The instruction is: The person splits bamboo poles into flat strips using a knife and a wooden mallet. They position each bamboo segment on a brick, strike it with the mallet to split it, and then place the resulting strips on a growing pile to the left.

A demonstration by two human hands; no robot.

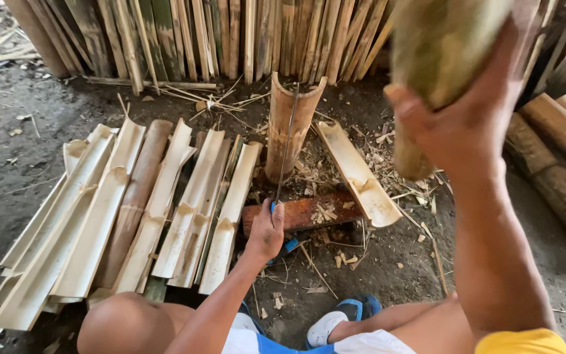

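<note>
My left hand (pixel 266 231) grips the blue handle of a long thin blade (pixel 286 141). The blade's edge rests across the top of an upright half-round bamboo piece (pixel 291 124). That piece stands on a reddish wooden block (pixel 306 211). My right hand (pixel 473 121) is raised high at the upper right. It is closed around a thick bamboo club (pixel 440 52), well above the blade.
Several split bamboo slats (pixel 126 210) lie side by side on the dirt at the left. One split half (pixel 356 174) leans on the block's right end. Whole bamboo sections (pixel 555 164) lie at the right. Upright slats (pixel 230 33) line the back. My sandalled foot (pixel 335 321) is below the block.
</note>
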